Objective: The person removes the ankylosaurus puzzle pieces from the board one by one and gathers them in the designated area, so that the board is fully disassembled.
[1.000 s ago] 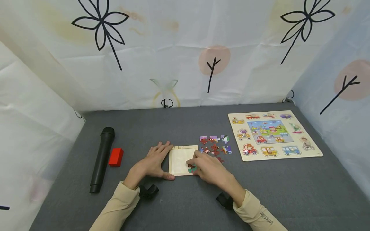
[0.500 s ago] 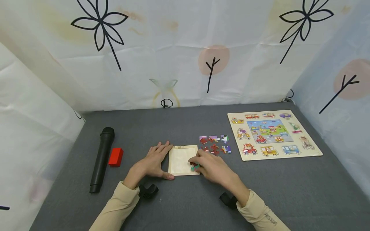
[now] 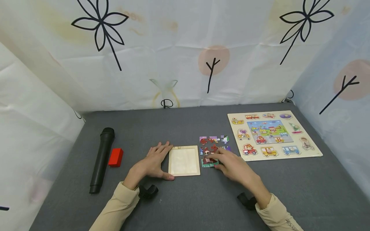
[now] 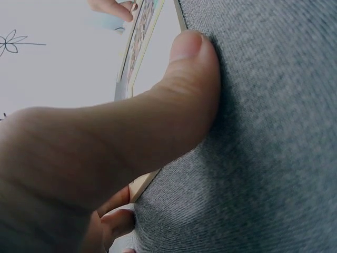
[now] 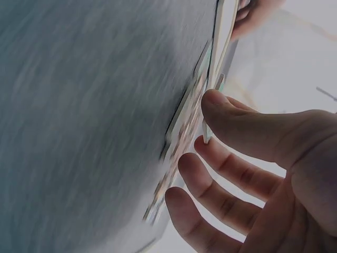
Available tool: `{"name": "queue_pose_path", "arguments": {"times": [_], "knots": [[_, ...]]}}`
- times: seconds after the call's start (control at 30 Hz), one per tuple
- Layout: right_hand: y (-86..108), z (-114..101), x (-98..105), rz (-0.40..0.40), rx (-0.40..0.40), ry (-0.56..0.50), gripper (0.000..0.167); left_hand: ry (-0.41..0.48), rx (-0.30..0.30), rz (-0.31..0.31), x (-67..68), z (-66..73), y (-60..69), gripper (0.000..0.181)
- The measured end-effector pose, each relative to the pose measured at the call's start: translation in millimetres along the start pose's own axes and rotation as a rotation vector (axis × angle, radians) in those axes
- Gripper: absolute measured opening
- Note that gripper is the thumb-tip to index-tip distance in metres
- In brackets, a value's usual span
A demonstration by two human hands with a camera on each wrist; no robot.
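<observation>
In the head view, my left hand [image 3: 153, 163] rests with spread fingers along the left side of a square wooden puzzle tray [image 3: 183, 160]. Its thumb touches the tray's near left corner. The tray's inside is bare. Right of it, several jigsaw pieces [image 3: 214, 139] with purple, brown and green pictures lie in loose rows. My right hand [image 3: 231, 165] is over the nearest row. In the right wrist view, its thumb and index finger pinch a thin puzzle piece [image 5: 206, 134], seen edge-on, just above the others. The other fingers are loosely bent.
A wooden vehicle puzzle board [image 3: 270, 136] lies at the back right. On the left are a black microphone [image 3: 102, 160] and a red block [image 3: 116, 157]. Patterned cloth [image 3: 185, 57] hangs behind the grey table [image 3: 185, 205].
My right hand has lifted a puzzle piece out of the tray's near right corner and carried it right to the loose pieces. The left hand has stayed still.
</observation>
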State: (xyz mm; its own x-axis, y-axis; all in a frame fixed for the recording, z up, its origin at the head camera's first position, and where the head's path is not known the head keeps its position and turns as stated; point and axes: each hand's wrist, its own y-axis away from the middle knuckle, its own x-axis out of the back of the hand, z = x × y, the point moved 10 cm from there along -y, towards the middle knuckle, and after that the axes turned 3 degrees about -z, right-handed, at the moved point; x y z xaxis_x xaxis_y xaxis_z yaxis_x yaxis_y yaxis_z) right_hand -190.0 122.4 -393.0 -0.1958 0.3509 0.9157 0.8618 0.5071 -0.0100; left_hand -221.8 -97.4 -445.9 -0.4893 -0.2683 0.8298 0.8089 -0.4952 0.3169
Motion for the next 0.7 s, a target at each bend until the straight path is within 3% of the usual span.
{"name": "queue_pose_path", "arguments": {"times": [0.4, 0.7], "knots": [[11.9, 33, 10, -0.018, -0.078, 0.032, 0.037, -0.005, -0.002, -0.009, -2.1, -2.6, -1.1, 0.121], [14.3, 45, 8, -0.048, -0.134, 0.038, 0.037, 0.005, -0.015, -0.003, -0.9, -0.6, -0.3, 0.121]]}}
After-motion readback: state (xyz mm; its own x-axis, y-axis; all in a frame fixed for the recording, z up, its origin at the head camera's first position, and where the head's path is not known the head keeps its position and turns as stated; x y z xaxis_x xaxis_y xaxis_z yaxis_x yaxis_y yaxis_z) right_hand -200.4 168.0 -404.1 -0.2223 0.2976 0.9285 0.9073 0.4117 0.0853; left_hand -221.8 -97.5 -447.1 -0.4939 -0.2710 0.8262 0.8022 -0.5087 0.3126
